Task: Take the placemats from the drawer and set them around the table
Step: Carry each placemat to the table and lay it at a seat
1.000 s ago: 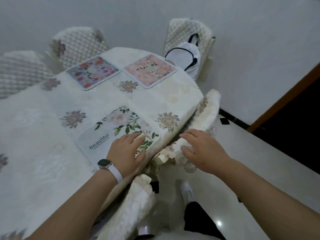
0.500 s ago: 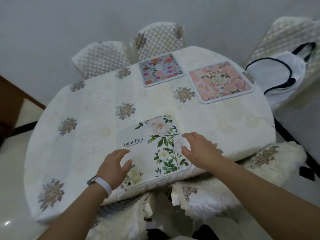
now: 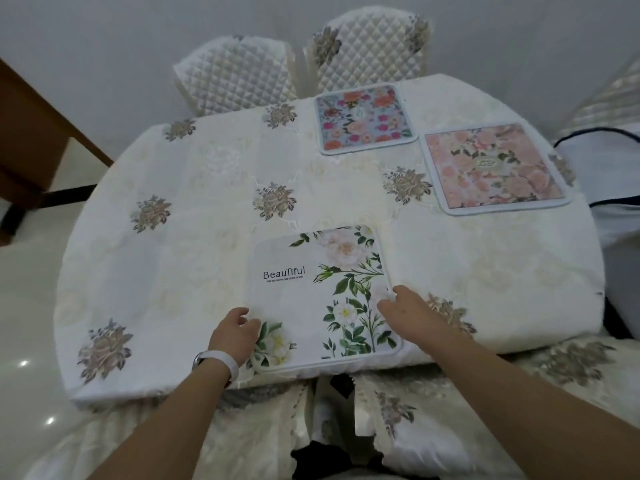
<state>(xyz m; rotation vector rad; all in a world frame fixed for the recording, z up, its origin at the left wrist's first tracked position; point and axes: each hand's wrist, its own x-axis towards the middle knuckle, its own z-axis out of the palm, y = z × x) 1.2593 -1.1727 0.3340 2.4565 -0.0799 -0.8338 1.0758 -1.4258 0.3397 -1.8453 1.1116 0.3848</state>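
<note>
Three square placemats lie on the round table (image 3: 207, 244) with its cream floral cloth. A white mat with green leaves and the word "Beautiful" (image 3: 322, 296) sits at the near edge, right in front of me. My left hand (image 3: 233, 336), with a white watch on the wrist, touches its left edge. My right hand (image 3: 410, 315) rests on its right edge, fingers curled at the border. A blue mat with red and pink flowers (image 3: 363, 119) lies at the far side, and a pink flowered mat (image 3: 491, 168) at the right.
Two quilted chair backs (image 3: 367, 46) stand beyond the far edge of the table. A chair at the right carries a white bag with dark trim (image 3: 609, 174). A brown wooden cabinet (image 3: 31, 143) is at the left. Cushioned chair seats (image 3: 467, 410) sit below the near edge.
My view has swung to face the table squarely. My right hand came off the chair seat onto the white mat's right edge, and my left hand slid to its left edge.
</note>
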